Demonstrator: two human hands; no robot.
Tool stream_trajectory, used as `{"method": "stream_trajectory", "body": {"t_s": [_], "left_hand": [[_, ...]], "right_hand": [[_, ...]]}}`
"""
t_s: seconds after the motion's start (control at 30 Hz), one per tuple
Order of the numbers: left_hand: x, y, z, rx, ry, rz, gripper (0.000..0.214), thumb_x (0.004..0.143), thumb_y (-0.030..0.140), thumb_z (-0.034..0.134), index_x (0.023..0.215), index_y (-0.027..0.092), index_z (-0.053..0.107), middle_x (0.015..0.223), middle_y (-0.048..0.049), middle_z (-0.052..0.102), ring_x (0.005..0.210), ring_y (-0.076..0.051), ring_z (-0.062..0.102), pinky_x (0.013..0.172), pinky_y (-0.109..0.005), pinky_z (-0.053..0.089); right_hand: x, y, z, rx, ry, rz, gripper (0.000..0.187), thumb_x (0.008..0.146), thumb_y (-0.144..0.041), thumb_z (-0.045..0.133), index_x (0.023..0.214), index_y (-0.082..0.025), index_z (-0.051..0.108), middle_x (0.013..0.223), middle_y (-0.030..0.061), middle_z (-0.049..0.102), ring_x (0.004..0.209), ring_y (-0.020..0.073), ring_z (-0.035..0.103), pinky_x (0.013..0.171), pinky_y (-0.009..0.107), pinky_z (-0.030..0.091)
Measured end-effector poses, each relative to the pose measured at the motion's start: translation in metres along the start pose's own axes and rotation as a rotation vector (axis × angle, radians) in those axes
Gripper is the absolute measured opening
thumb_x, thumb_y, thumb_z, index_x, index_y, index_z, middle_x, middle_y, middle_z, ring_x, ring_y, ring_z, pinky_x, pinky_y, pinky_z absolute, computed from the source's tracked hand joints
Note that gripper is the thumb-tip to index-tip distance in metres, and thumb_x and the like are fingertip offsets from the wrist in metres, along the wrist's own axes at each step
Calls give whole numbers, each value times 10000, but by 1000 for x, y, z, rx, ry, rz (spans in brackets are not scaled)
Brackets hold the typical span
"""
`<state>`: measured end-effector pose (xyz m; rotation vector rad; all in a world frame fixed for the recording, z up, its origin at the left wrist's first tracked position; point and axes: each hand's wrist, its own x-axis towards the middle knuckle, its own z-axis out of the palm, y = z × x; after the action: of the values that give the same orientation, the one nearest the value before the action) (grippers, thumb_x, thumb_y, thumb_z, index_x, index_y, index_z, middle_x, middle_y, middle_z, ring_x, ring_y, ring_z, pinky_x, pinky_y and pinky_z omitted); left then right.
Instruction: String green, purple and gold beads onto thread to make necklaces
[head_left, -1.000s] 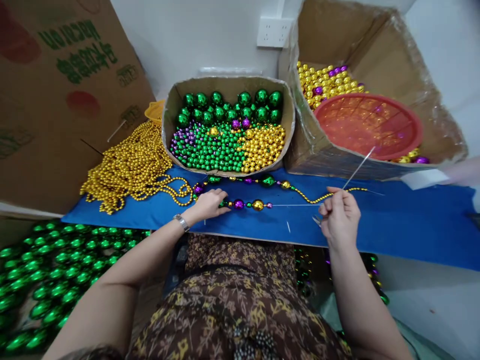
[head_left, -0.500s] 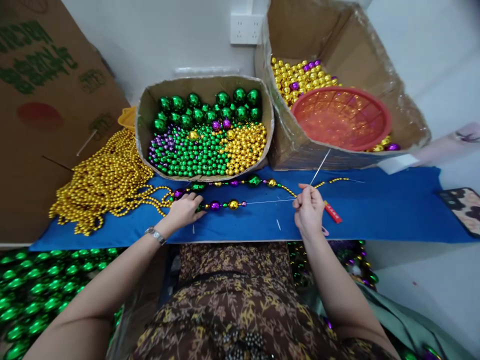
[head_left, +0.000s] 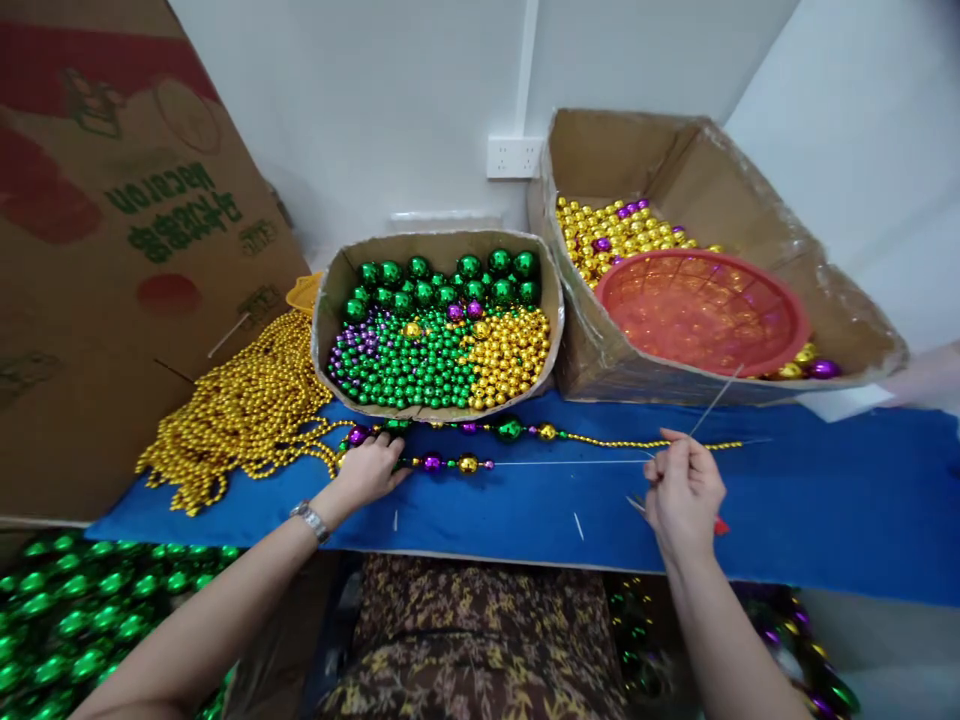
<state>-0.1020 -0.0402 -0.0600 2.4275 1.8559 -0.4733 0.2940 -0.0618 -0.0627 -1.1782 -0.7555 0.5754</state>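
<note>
- Blue smooth cloth (head_left: 810, 500) covers the table from where I stand, the bead strand (head_left: 468, 463) across it, glossy balls in green, purple, gold
- Left hand (head_left: 373, 467): fingers curled, grasping the bead strand
- Right hand (head_left: 684, 485): clenched on thin white string (head_left: 570, 463), drawn straight
- Behind: taped cardboard box (head_left: 442, 246), round beads inside
- Left: heaped gold bead chains (head_left: 240, 400)
- Right: red plastic basket (head_left: 667, 325), round, latticed
</note>
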Motion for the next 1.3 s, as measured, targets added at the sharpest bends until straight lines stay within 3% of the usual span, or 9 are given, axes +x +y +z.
{"method": "stream_trajectory", "body": {"t_s": [0.13, 0.3, 0.43, 0.63, 0.8, 0.93, 1.03, 1.13, 1.3], "left_hand": [[-3, 4, -24, -17, 17, 114, 476, 829, 541, 569, 1080, 143, 640, 1026, -182, 635, 972, -348, 604, 688, -367, 485], [10, -13, -92, -298, 131, 254, 369, 896, 519, 493, 903, 195, 670, 764, -53, 676, 694, -181, 622, 607, -262, 400], [71, -47, -137, -414, 440, -56, 299, 912, 412, 508, 950, 154, 653, 851, -55, 686, 738, -155, 594, 700, -268, 394], [185, -74, -142, -458, 471, -228, 491, 875, 336, 561, 1247, 19, 522, 1147, -174, 594, 1030, -243, 585, 894, -312, 406], [218, -71, -133, -555, 463, -277, 481, 709, 240, 734, 1156, 117, 605, 1152, -169, 583, 1022, -305, 606, 893, -377, 457], [198, -68, -135, -686, 568, -285, 471, 836, 326, 609, 1259, 133, 533, 1140, -139, 585, 1046, -274, 588, 919, -406, 473], [154, -58, -133, -1263, 662, -125, 495, 869, 419, 551, 1301, 188, 483, 1090, -83, 602, 949, -216, 612, 841, -394, 534], [98, -36, -124, -1831, 507, 87, 498, 849, 449, 570, 1293, 240, 485, 1097, -72, 611, 894, -198, 646, 807, -396, 559], [30, 8, -100, -2125, 384, 71, 423, 862, 390, 566, 1252, 234, 517, 1126, -105, 625, 993, -254, 652, 837, -425, 563]], "right_hand": [[-11, -3, 7, -43, -116, 21, 339, 885, -484, 579, 985, -163, 627, 567, -73, 404, 491, 68, 396, 490, 214, 324], [-30, 0, 9, -153, -248, 29, 334, 913, -464, 541, 1016, -159, 631, 572, -61, 415, 505, 85, 422, 503, 232, 349], [-39, 0, 9, -298, -354, 20, 359, 930, -471, 499, 1077, -166, 620, 600, -39, 475, 528, 103, 472, 518, 234, 405], [-50, -2, 22, -467, -487, -69, 359, 945, -467, 445, 1067, -188, 635, 618, -1, 583, 548, 143, 587, 500, 224, 482], [-52, -2, 33, -428, -619, -162, 294, 956, -379, 447, 1073, -203, 652, 638, 2, 640, 537, 140, 632, 518, 208, 531], [-53, -7, 41, -427, -696, -244, 261, 953, -317, 460, 1081, -210, 661, 614, -13, 633, 517, 127, 628, 512, 191, 531], [-55, -12, 50, -436, -737, -283, 243, 953, -276, 462, 1081, -210, 658, 592, -22, 631, 515, 124, 632, 522, 187, 538], [-57, -18, 62, -430, -776, -365, 225, 948, -239, 473, 1071, -204, 659, 757, 20, 718, 656, 146, 694, 648, 226, 575], [-66, -29, 75, -413, -817, -515, 228, 940, -214, 486, 1091, -212, 657, 984, 61, 742, 855, 178, 715, 776, 281, 577]]}}
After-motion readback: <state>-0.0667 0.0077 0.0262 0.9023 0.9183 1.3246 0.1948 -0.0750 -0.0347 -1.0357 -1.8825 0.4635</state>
